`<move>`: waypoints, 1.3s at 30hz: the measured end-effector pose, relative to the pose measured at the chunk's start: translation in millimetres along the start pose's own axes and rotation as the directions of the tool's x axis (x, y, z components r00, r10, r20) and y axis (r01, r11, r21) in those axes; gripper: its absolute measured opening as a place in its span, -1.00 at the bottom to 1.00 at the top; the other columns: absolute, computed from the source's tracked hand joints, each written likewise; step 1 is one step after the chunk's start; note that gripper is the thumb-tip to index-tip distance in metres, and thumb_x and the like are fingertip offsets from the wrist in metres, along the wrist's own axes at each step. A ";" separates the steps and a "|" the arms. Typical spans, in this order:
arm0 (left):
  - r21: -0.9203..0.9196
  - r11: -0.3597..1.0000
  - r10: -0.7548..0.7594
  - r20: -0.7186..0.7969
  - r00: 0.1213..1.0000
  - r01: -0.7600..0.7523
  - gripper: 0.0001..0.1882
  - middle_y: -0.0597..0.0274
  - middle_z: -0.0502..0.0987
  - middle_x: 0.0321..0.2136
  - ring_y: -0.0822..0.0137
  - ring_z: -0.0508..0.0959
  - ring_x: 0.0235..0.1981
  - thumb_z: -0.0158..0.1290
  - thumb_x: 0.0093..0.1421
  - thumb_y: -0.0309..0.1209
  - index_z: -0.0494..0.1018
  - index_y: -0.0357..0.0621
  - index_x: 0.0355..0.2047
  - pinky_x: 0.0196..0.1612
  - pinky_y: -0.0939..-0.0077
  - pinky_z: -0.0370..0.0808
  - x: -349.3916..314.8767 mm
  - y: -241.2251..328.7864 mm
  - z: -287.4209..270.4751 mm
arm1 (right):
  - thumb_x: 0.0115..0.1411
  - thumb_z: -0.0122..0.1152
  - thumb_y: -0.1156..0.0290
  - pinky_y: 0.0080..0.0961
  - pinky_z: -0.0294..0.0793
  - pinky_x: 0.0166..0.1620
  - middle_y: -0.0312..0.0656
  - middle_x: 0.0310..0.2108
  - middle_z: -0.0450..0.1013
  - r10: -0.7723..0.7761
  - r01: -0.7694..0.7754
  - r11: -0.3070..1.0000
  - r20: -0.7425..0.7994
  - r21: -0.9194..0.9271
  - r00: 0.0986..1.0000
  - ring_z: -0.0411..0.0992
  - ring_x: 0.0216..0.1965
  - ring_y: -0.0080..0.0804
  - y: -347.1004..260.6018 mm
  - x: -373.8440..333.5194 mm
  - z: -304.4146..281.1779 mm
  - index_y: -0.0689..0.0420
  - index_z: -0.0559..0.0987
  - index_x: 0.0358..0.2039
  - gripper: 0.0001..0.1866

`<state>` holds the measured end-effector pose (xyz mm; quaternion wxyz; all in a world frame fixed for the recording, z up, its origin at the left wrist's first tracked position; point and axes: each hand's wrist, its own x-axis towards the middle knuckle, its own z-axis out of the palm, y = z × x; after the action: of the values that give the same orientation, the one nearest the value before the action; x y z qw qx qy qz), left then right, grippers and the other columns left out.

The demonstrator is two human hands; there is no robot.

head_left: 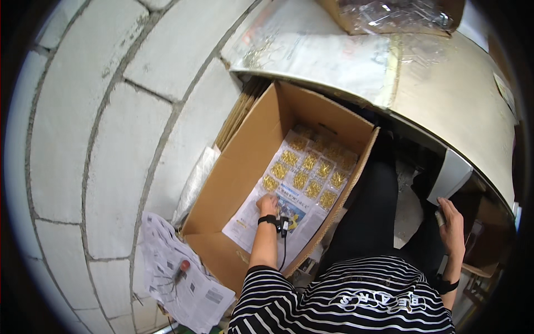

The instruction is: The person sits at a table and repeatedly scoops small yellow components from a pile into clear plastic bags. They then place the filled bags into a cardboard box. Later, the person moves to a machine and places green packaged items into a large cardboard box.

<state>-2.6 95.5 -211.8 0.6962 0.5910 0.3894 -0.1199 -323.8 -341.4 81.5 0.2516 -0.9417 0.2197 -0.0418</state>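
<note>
Inside a large cardboard box [236,167], my left hand [267,205] is closed, knuckles up, just below a clear pack of gold-coloured pieces [270,182]; whatever its fingers hold is hidden. Several similar packs lie in rows on a newspaper sheet [239,225] lining the box. On the wrist is a black band with a small dark device [284,224] and cable beside it. My right hand [451,225] is off to the right of my legs, fingers extended, near a white panel [450,177]. A pale patch shows by its thumb, perhaps a wrap.
Above the box is a curved-edged table [334,61] bearing a carton of clear plastic cases [400,16]. Left of the box, newspapers [194,300] hold a red-ended tool [184,266]. Flattened cardboard [239,117] leans by the pale block wall [139,139]. Another cardboard box [484,245] sits at right.
</note>
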 end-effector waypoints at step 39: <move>0.101 0.381 -0.779 0.570 -0.261 -0.919 -0.81 0.04 0.51 -0.54 0.06 0.54 -0.47 0.07 -0.03 -0.32 0.42 -0.20 -0.50 -0.44 0.16 0.47 -662.4 -206.6 451.6 | -0.16 0.12 0.42 -0.09 0.44 -0.32 0.07 -0.48 0.50 0.982 -0.925 -0.186 0.037 0.332 -0.184 0.48 -0.37 0.04 121.4 -473.4 60.4 0.21 0.59 -0.50 -0.81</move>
<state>-393.7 -568.9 89.6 0.1924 0.4955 -0.5778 -0.6194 -786.1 -202.4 -15.8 0.2781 -0.3881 0.8782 0.0274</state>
